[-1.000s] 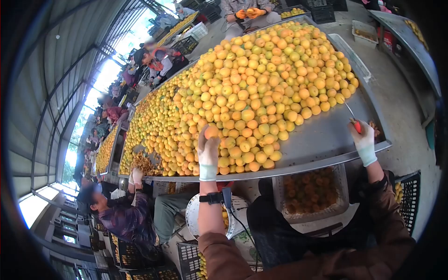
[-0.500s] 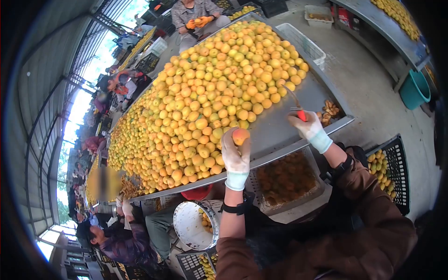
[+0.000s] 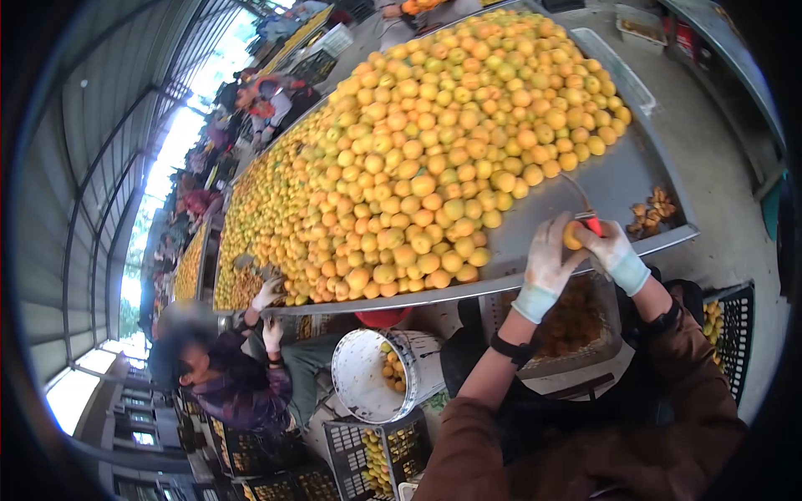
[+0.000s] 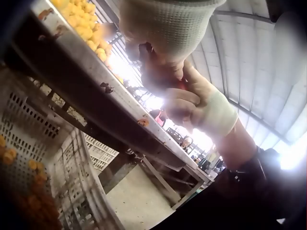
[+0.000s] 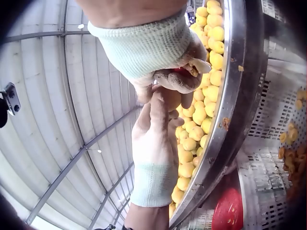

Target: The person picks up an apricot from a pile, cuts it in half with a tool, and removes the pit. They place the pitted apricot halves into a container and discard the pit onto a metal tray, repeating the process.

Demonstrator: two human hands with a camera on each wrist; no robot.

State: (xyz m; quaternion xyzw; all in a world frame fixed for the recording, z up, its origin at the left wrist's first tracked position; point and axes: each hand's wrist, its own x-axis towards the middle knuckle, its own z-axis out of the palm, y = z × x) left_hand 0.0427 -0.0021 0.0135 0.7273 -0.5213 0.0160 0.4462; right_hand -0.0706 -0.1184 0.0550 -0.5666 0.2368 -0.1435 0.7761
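Both hands wear whitish gloves with pale green cuffs and meet above the table's near edge. The left hand [image 3: 547,253] holds one yellow-orange apricot [image 3: 573,235], partly hidden by the fingers. Curled round the red handle of a thin tool with a curved metal end [image 3: 592,224], the right hand [image 3: 614,248] stands with its fingertips at the apricot. In the right wrist view, the left hand [image 5: 156,136] reaches up to the fruit beneath the right hand [image 5: 148,52]. A large heap of apricots [image 3: 418,167] covers much of the metal table [image 3: 522,242].
Brown-orange scraps [image 3: 652,213] lie in the table's right corner. Below the edge stands a white basket [image 5: 264,158] of dark orange pieces. A white bucket [image 3: 355,376] and black crates [image 3: 347,451] stand to the left. Another person [image 3: 238,376] sits at the table's left.
The left hand has carried the apricot rightward from beside the heap to the right hand. The tool, held apart from the fruit earlier, is now right beside it. The head view has shifted.
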